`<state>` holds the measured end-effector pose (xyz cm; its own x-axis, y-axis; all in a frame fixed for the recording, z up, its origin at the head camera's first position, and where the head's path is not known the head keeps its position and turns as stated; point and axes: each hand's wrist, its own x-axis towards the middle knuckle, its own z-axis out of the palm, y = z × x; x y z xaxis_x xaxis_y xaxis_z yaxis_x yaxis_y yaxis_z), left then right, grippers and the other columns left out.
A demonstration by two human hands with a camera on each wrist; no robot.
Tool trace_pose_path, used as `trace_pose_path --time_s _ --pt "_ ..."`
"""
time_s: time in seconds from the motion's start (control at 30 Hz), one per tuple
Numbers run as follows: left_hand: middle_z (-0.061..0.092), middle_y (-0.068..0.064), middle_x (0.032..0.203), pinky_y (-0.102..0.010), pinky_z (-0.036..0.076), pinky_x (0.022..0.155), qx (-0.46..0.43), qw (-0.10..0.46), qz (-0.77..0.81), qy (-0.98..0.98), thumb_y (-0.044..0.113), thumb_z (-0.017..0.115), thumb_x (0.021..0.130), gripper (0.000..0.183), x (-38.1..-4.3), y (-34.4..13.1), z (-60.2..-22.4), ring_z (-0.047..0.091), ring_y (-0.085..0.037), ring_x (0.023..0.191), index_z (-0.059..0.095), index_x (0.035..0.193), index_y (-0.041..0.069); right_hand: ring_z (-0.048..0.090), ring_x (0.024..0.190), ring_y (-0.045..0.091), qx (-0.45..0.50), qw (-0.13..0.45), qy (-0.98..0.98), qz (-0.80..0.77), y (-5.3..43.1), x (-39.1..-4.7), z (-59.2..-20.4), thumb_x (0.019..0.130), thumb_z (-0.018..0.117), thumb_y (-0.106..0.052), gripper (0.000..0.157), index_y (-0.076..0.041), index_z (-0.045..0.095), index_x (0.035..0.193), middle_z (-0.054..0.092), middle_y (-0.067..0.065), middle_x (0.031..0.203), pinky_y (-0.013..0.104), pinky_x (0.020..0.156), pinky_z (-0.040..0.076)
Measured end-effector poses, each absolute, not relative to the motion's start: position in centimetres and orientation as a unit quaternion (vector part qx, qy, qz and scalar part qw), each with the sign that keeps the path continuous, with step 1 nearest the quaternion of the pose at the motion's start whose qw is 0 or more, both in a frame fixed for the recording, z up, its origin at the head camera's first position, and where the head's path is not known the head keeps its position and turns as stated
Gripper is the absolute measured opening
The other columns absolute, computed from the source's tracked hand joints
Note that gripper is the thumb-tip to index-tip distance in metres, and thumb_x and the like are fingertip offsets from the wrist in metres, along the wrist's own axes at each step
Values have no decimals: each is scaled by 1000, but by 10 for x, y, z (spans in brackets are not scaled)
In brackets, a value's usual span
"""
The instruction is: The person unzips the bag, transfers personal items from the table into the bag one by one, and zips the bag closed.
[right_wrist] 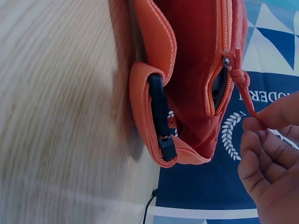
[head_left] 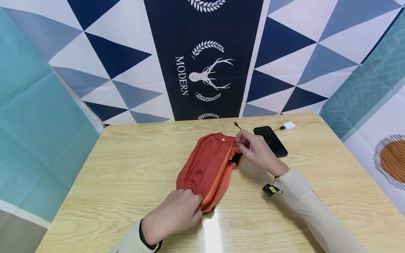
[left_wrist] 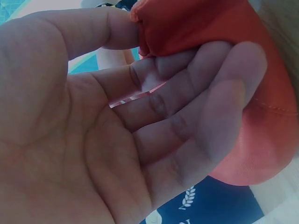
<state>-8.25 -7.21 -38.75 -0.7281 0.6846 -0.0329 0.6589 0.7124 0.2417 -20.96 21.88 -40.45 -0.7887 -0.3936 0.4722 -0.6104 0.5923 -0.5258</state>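
A red waist bag with an orange zipper lies on the table, tilted away from me. My left hand grips its near end; in the left wrist view the thumb and curled fingers pinch the red fabric. At the far end my right hand pinches the red cord pull between thumb and fingertips. The pull is drawn out from the slider, and a short gap with a dark inside shows at that end of the zipper. A black buckle hangs on the folded orange strap.
Just beyond my right hand lies a black phone. A white charger plug with a black cable sits behind it, and the cable's other end shows near the back edge. A patterned cloth hangs behind the wooden table.
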Motion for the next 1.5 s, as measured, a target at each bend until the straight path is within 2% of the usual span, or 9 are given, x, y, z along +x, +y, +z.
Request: trace_pose_path --time_s 0.1,0.47,0.73,0.9,1.1,1.2,1.3,1.4,1.5 --pt "38 10 55 -24 30 40 363 49 100 925 14 65 85 26 -83 -72 -388 30 -5 48 47 66 18 53 65 9 280 158 -880 349 222 -211 -405 93 60 2 12 -7 60 100 63 0 75 25 61 44" --pt "41 7 56 -26 34 42 345 74 95 931 14 65 86 24 -85 -74 -385 34 -7 49 50 68 17 54 64 10 264 154 -886 348 232 -218 -409 94 60 2 11 -7 59 100 65 4 78 25 58 45" --pt "43 6 59 -28 37 46 336 85 93 933 12 68 84 20 -87 -80 -382 38 -8 51 54 71 16 53 61 12 238 166 -895 340 245 -225 -416 92 59 4 14 -8 58 98 64 1 76 25 57 44" --pt "42 7 58 -26 37 45 338 92 112 930 11 68 86 23 -92 -85 -381 35 -7 52 52 70 17 55 61 13 238 164 -895 340 248 -228 -417 92 60 2 12 -7 58 100 67 6 78 27 56 45" --pt "40 6 58 -27 36 46 313 101 122 937 9 67 88 26 -102 -95 -379 37 -8 53 51 68 17 55 61 14 229 158 -901 334 253 -229 -416 91 62 2 14 -9 58 99 66 3 76 27 57 44" --pt "36 7 59 -27 34 49 292 126 130 939 11 69 88 31 -109 -102 -378 37 -9 54 48 66 17 55 60 14 234 111 -907 332 255 -227 -413 91 60 3 17 -8 60 104 66 3 75 28 57 44" --pt "31 7 59 -28 29 51 263 143 129 945 9 70 88 38 -116 -109 -381 32 -10 54 43 63 17 54 59 12 254 14 -913 319 258 -225 -410 87 58 4 24 -9 62 108 64 1 71 29 57 45" --pt "29 7 59 -29 26 51 239 138 122 953 6 73 83 42 -122 -115 -385 30 -10 55 39 60 16 49 56 9 269 -90 -911 299 258 -221 -406 82 58 5 28 -10 62 105 58 -3 64 28 58 42" --pt "29 6 59 -29 26 52 223 126 121 959 4 76 80 44 -128 -119 -390 30 -11 56 39 59 16 43 53 7 271 -147 -908 284 256 -213 -403 79 59 4 26 -11 60 100 50 -7 59 26 56 38"
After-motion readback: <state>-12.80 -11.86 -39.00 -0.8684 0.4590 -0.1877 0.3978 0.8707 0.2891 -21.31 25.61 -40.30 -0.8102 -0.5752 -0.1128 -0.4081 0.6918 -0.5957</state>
